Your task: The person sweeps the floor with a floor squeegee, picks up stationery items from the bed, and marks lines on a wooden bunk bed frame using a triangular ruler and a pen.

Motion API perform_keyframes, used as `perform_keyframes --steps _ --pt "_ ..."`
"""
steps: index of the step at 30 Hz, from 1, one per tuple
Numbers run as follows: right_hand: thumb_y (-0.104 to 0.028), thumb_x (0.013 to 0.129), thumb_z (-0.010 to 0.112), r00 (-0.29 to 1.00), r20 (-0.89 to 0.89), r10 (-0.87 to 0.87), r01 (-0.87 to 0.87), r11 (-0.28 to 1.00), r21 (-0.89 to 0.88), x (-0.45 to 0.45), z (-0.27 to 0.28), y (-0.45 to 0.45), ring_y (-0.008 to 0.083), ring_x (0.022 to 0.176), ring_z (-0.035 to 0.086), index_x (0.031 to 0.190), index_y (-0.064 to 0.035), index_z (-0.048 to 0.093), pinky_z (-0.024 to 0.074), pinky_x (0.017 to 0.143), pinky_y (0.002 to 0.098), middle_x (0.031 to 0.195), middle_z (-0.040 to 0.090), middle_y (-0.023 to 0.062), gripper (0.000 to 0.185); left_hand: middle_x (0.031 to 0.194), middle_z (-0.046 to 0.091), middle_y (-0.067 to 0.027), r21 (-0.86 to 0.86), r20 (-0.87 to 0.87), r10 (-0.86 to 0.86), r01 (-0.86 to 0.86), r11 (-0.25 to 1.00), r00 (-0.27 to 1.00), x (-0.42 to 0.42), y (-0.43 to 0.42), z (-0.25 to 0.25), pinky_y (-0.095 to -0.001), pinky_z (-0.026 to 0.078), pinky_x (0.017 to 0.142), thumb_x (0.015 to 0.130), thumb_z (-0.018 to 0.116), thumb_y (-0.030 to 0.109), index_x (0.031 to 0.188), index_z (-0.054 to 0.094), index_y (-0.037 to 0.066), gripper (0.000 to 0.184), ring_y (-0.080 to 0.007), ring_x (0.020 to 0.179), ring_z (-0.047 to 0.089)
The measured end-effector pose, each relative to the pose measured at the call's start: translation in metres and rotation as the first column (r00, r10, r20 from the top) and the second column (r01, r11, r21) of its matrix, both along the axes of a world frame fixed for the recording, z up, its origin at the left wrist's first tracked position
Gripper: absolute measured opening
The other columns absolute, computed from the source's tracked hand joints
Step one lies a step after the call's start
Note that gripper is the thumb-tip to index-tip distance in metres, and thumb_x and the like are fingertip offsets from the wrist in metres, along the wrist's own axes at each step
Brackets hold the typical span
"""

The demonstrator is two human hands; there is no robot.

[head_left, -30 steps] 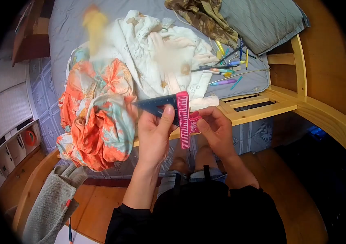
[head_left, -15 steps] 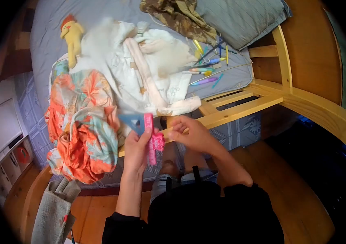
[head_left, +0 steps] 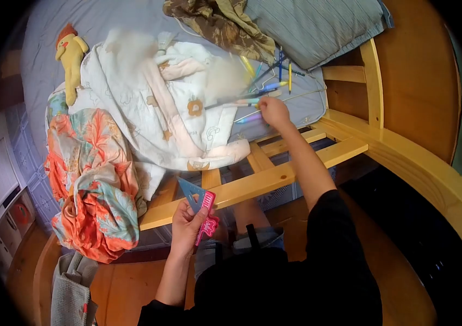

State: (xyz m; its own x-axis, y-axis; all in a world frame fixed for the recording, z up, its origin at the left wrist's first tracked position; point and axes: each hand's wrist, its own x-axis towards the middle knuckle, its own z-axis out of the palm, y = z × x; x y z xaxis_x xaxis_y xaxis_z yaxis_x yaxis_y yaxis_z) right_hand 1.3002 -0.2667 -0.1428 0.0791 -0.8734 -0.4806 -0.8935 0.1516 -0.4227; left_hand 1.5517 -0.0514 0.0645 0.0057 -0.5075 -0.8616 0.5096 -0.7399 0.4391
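My left hand [head_left: 186, 228] is closed around a pink ruler [head_left: 207, 224] with a scalloped, flower-like part, together with a blue set square [head_left: 192, 194]. Both are held just in front of the bed's wooden rail. My right hand [head_left: 275, 114] reaches over the bed, its fingers curled together at the scattered pens. A teal-and-pink pen [head_left: 247, 101] ends at the fingertips. Beneath the hand lies a purple pen [head_left: 250, 118], partly covered. Whatever is between the right fingers is hidden.
White patterned cloth [head_left: 193, 130] and orange floral fabric [head_left: 98, 179] cover the bed's near part. A yellow doll [head_left: 72, 60] lies far left. Behind the pens are camouflage cloth [head_left: 225, 22] and a grey pillow [head_left: 318, 27]. A wooden rail [head_left: 269, 182] crosses the bed's near edge.
My right hand has moved from beside the pink ruler, away and to the right, to the pens. My left hand has lowered slightly, still holding the ruler and set square, now tilted.
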Motion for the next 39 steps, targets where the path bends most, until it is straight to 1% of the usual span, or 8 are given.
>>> perform_keyframes --steps 4,6,16,24,29,34,37,39 --pt "-0.012 0.076 0.058 0.966 -0.100 0.237 -0.231 0.970 0.072 0.020 -0.012 -0.005 0.0296 0.088 0.064 0.088 -0.0086 0.068 0.0508 0.076 0.0400 0.091 0.067 0.0142 0.016 0.098 0.065 -0.0096 0.027 0.038 0.019 -0.020 0.999 0.999 -0.011 -0.006 -0.008 -0.0258 0.053 0.071 0.089 0.059 0.003 0.111 0.047 0.002 0.025 -0.0136 0.084 0.063" --pt "-0.010 0.075 0.059 0.704 -0.253 0.664 -0.628 0.748 0.214 0.026 -0.016 0.002 0.0262 0.089 0.064 0.087 -0.0072 0.068 0.0516 0.074 0.0373 0.089 0.067 0.0123 0.015 0.096 0.064 -0.0092 0.039 0.059 0.034 -0.036 0.999 0.998 -0.015 -0.005 -0.010 -0.0253 0.052 0.071 0.089 0.058 0.004 0.112 0.046 0.002 0.026 -0.0130 0.083 0.063" --pt "-0.009 0.076 0.056 0.641 -0.247 0.727 -0.757 0.651 -0.047 0.019 -0.038 0.019 0.0291 0.087 0.061 0.090 -0.0078 0.061 0.0515 0.073 0.0392 0.087 0.061 0.0107 0.015 0.094 0.063 -0.0103 0.015 0.096 0.043 -0.045 0.999 0.994 -0.027 -0.006 -0.008 -0.0250 0.052 0.069 0.091 0.055 0.004 0.110 0.043 0.001 0.023 -0.0118 0.081 0.061" --pt "-0.026 0.087 0.049 0.871 0.207 0.446 -0.466 0.883 0.056 0.030 0.082 0.021 0.0351 0.091 0.060 0.098 -0.0059 0.055 0.0454 0.077 0.0478 0.098 0.061 0.0167 0.024 0.083 0.064 -0.0136 0.051 -0.071 0.084 -0.080 0.995 0.994 -0.027 -0.004 0.006 -0.0247 0.052 0.060 0.101 0.034 0.031 0.099 0.052 0.000 0.036 -0.0157 0.067 0.062" --pt "-0.027 0.090 0.049 0.759 0.357 0.544 -0.562 0.825 -0.061 0.038 0.163 0.060 0.0359 0.086 0.059 0.093 -0.0060 0.052 0.0447 0.071 0.0473 0.090 0.060 0.0160 0.021 0.068 0.060 -0.0144 -0.115 0.207 0.063 -0.039 0.993 0.976 -0.024 0.013 0.009 -0.0284 0.048 0.049 0.101 0.028 0.038 0.083 0.051 0.001 0.047 -0.0202 0.052 0.058" --pt "-0.019 0.088 0.054 0.688 0.468 0.554 -0.533 0.824 -0.192 0.044 0.224 0.109 0.0362 0.078 0.058 0.090 -0.0034 0.053 0.0446 0.065 0.0430 0.082 0.058 0.0146 0.016 0.064 0.058 -0.0165 -0.279 0.074 -0.040 0.059 0.959 0.996 -0.013 0.012 0.046 -0.0239 0.042 0.042 0.100 0.028 0.039 0.072 0.049 -0.001 0.053 -0.0174 0.048 0.055" --pt "-0.022 0.091 0.052 0.697 0.595 0.400 -0.415 0.902 -0.121 0.039 0.234 0.137 0.0269 0.064 0.056 0.090 -0.0034 0.051 0.0429 0.057 0.0345 0.069 0.054 0.0093 0.019 0.067 0.058 -0.0180 -0.407 -0.084 -0.162 0.114 0.906 0.983 -0.007 0.020 0.050 -0.0225 0.041 0.040 0.100 0.029 0.038 0.070 0.051 -0.002 0.055 -0.0167 0.046 0.053" --pt "-0.031 0.096 0.047 0.491 0.833 -0.255 -0.103 0.932 0.347 0.037 0.235 0.154 0.0126 0.048 0.043 0.091 -0.0055 0.050 0.0350 0.046 0.0248 0.059 0.042 0.0011 0.026 0.072 0.058 -0.0193 -0.542 -0.133 -0.259 0.149 0.827 0.957 -0.009 0.022 0.056 -0.0223 0.040 0.040 0.100 0.032 0.036 0.070 0.053 -0.004 0.055 -0.0164 0.044 0.052"
